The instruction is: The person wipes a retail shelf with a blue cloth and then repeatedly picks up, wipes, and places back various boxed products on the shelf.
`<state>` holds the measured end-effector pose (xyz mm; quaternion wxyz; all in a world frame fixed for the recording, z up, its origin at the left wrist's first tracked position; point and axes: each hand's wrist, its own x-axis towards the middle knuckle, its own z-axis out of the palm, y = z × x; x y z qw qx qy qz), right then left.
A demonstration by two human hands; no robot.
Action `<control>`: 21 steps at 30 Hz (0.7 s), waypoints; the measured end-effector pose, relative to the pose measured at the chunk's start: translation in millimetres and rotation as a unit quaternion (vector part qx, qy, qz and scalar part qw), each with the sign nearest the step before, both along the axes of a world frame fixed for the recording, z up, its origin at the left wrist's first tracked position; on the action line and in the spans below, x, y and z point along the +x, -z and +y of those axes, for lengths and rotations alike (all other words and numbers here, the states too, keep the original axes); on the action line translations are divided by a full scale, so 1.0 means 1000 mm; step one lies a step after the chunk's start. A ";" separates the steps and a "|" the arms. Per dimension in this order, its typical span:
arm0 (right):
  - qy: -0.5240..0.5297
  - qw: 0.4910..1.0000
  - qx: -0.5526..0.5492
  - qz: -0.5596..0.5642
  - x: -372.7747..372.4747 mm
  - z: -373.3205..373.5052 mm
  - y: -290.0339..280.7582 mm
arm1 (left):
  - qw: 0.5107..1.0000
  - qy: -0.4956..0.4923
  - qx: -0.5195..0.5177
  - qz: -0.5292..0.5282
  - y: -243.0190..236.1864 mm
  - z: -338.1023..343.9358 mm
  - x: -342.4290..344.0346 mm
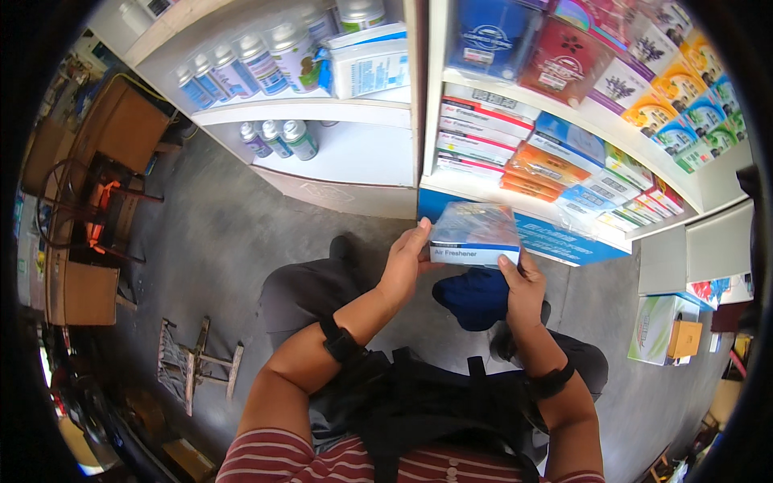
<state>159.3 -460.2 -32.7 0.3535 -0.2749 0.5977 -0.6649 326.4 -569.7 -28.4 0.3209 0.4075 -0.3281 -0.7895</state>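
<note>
I hold a flat white-and-blue box [475,237] wrapped in clear plastic level over my lap. My left hand [401,266] grips its left end, and my right hand [523,290] grips its near right corner with the thumb on the side. A dark navy cloth [471,302] lies below the box between my bent legs. Just beyond is a white shelf unit with a blue front panel [568,245]; its shelves hold stacked boxes in red, orange, blue and green [543,173] and, higher up, colourful packs [652,109].
To the left, a white shelf [362,157] holds spray cans [258,68] and white packs [370,68]. A folding stool [197,362] stands on the grey floor [209,209]; cardboard boxes [88,286] are at the far left. More cartons [656,326] sit at the right.
</note>
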 end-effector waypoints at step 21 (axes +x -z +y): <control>-0.308 0.923 0.085 0.216 0.047 0.008 -0.013 | 0.982 -0.168 -0.010 -0.081 0.000 -0.005 0.115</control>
